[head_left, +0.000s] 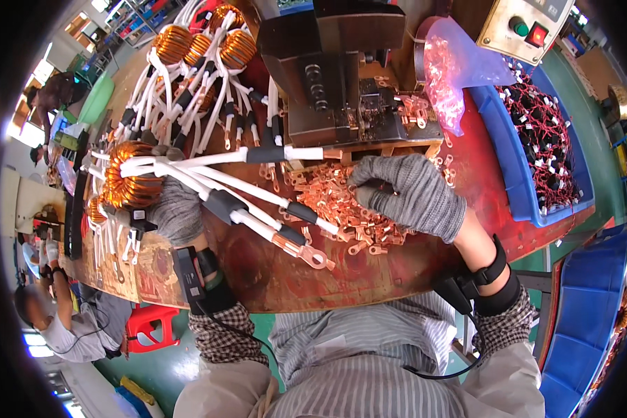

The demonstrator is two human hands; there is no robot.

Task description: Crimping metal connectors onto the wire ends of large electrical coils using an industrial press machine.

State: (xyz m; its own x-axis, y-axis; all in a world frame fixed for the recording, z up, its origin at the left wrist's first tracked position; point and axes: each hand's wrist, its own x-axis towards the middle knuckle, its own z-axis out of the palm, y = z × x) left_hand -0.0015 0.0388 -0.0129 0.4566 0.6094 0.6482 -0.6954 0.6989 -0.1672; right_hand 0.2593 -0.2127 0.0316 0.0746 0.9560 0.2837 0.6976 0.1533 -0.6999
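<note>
In its grey knitted glove, my left hand point(179, 212) is closed around a copper-wound toroidal coil point(127, 182). White-sleeved leads point(198, 182) with black tubing run rightward from the coil. One lead ends in a copper ring terminal point(313, 258) near the table's front; another, higher one points at the press with a bare copper end point(333, 154). My right hand point(418, 196), also gloved, rests at a heap of loose copper terminals point(327, 194), thumb and fingers drawn together. Whatever lies between those fingertips is hidden.
A dark press point(327, 76) stands behind the heap. Finished coils with leads point(188, 52) pile up back left. At right are a plastic bag of terminals point(444, 76), a control box point(526, 28) and a blue bin point(501, 153) of wired parts. Another person point(70, 320) sits far left.
</note>
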